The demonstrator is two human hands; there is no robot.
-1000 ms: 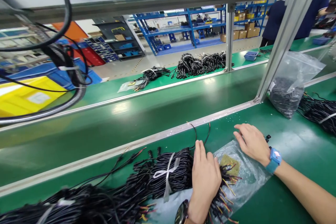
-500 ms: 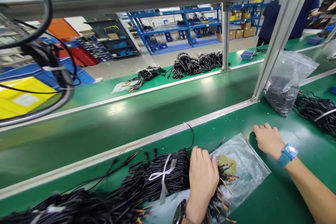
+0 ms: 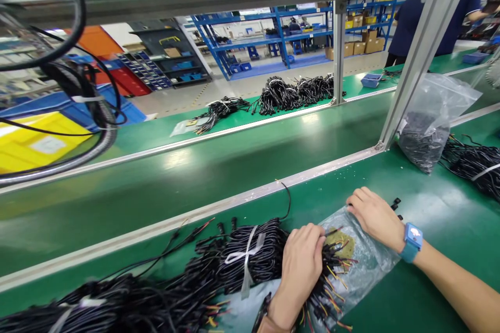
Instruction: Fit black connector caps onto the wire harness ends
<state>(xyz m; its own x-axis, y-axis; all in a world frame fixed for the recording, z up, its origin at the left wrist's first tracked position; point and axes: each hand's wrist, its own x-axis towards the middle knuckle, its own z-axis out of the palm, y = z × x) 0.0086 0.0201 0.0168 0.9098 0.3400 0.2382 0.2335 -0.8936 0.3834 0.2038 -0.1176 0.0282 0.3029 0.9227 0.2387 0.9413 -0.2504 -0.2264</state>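
Observation:
My left hand (image 3: 302,257) is closed over a bunch of black cables, at the right end of a coiled cable bundle (image 3: 250,255) tied with a white strip. Red, yellow and orange wire ends (image 3: 332,286) stick out to the right of this hand. My right hand (image 3: 377,218) hovers or rests at the upper edge of a clear plastic bag (image 3: 371,265), its fingers curled. Whatever they hold is hidden. Small black connectors (image 3: 396,205) show just behind my right wrist. A yellowish, sponge-like piece (image 3: 346,244) lies at the bag, between my hands.
More black cables (image 3: 144,296) are heaped at the lower left. A filled zip bag (image 3: 425,135) leans by the metal post (image 3: 406,62), beside another tied cable bundle (image 3: 476,161). A metal rail (image 3: 234,203) runs behind my hands. A person (image 3: 406,26) stands at the back right.
My right hand has moved left, closer to my left hand and onto the bag's edge. Black connectors now show beside its wrist. My left hand stays on the cables, slightly turned.

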